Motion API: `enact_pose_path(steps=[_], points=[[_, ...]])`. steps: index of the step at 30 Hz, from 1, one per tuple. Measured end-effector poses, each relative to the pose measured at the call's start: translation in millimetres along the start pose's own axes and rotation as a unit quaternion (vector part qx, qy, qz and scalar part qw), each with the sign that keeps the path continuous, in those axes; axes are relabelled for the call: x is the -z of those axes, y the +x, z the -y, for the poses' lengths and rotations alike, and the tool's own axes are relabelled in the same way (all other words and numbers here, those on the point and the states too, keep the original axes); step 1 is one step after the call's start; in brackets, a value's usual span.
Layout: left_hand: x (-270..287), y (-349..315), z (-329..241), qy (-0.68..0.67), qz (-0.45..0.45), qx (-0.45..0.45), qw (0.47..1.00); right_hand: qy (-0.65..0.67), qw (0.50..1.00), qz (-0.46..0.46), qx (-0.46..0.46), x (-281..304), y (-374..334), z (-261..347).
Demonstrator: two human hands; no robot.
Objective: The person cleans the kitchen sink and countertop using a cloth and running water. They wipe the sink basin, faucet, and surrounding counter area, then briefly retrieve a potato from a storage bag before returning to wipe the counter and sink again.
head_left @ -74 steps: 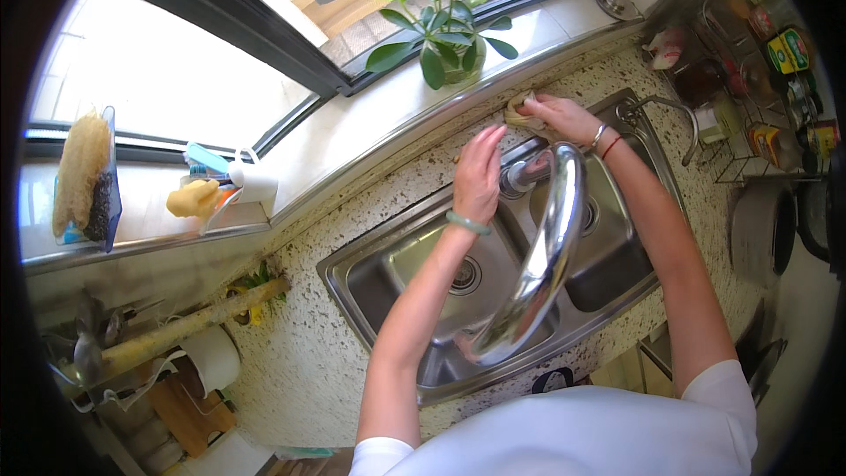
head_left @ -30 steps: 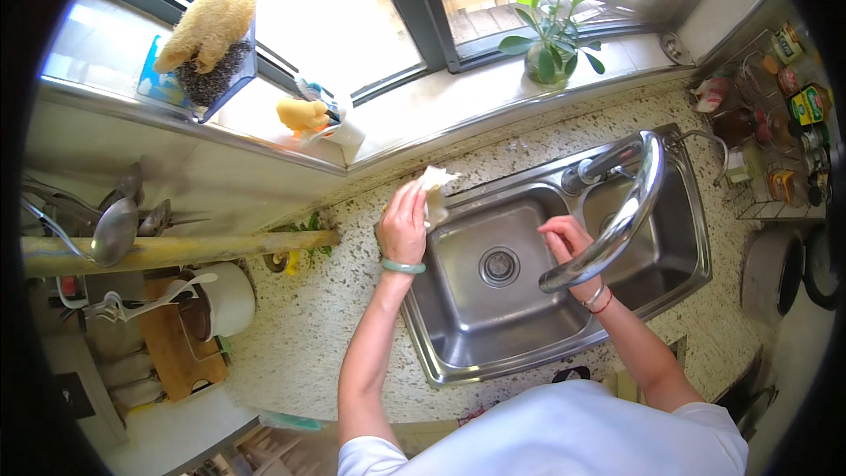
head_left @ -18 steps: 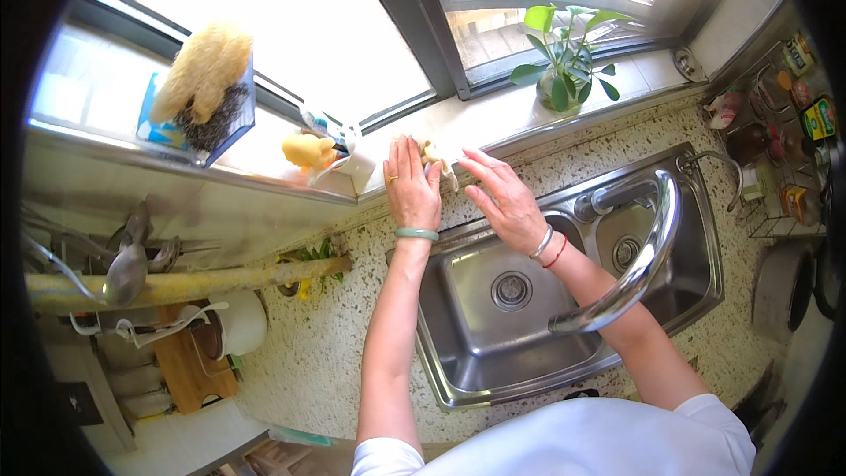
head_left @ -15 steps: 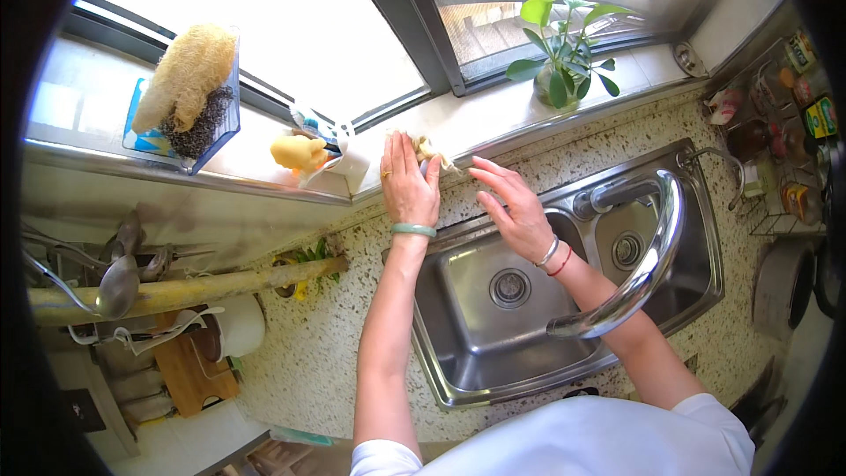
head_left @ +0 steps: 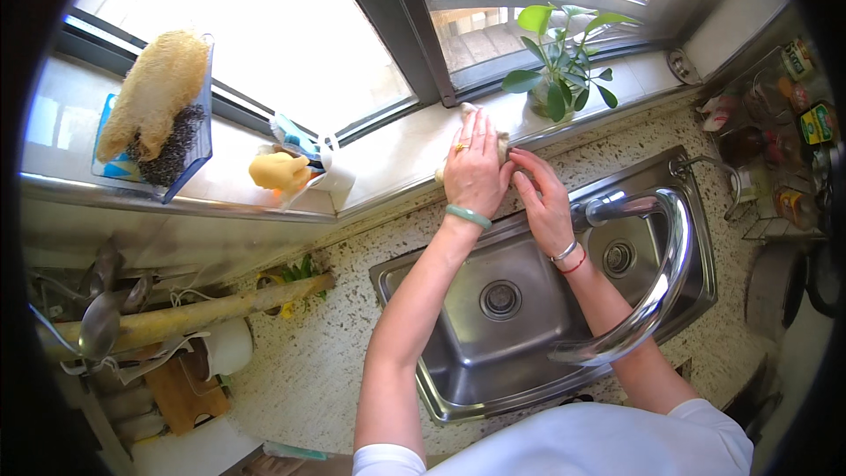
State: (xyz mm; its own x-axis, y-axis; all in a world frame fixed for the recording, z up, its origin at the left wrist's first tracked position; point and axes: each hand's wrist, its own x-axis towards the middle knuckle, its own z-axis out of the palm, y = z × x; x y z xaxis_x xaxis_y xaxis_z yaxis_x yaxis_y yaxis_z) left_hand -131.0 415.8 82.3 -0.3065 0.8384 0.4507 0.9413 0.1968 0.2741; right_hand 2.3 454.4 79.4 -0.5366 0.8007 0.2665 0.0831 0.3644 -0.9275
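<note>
On the white tiled windowsill (head_left: 397, 155), my left hand (head_left: 476, 172) holds a bunched, pale cloth (head_left: 503, 148) down under its palm. The fingers point toward the window frame, and folds of cloth show around them. A green bangle circles that wrist. Just right of it is my right hand (head_left: 545, 203), empty, with its fingers slightly bent and the thumb apart. Its fingertips come close to the cloth's edge; whether they touch it I cannot tell. A leafy plant in a glass jar (head_left: 551, 101) stands on the sill to the right of the cloth.
Below my hands lies a double steel sink (head_left: 476, 326) with a curved chrome faucet (head_left: 674, 256) beside my right forearm. A loofah (head_left: 163, 84) and a yellow object by a white cup (head_left: 339, 167) sit on the left sill. Bottles (head_left: 789, 203) fill a rack at right.
My left hand and the cloth have slid right along the sill, toward the plant. My right hand has shifted slightly right, and the two hands are now closer together. The view has shifted a little.
</note>
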Motion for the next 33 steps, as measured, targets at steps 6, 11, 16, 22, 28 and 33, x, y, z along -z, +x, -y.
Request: enact_pose_path(steps=[6,11,16,22,28,33], points=[[-20.8,27.0,-9.9,0.002,0.051,-0.04,0.998,-0.004,1.0,-0.018,-0.017,16.1,-11.2,0.2],[-23.6,20.4,-9.4,-0.018,0.005,-0.063,0.998,-0.01,0.999,0.013,-0.042,20.5,-28.2,13.3],[-21.7,-37.7,-29.3,-0.189,0.0,-0.036,0.981,0.078,0.987,0.025,-0.139,27.6,-78.3,-3.6],[-17.4,-133.0,-100.8,-0.735,0.145,0.396,0.532,0.045,0.99,0.063,-0.118,42.4,-133.3,-10.9],[-1.2,-120.1,-111.3,-0.682,0.258,0.368,0.577,0.162,0.943,-0.031,-0.29,136.3,-143.7,11.9],[-28.2,-70.1,-103.5,-0.713,0.115,0.413,0.555,0.071,0.965,-0.134,-0.213,204.2,-70.6,34.6]])
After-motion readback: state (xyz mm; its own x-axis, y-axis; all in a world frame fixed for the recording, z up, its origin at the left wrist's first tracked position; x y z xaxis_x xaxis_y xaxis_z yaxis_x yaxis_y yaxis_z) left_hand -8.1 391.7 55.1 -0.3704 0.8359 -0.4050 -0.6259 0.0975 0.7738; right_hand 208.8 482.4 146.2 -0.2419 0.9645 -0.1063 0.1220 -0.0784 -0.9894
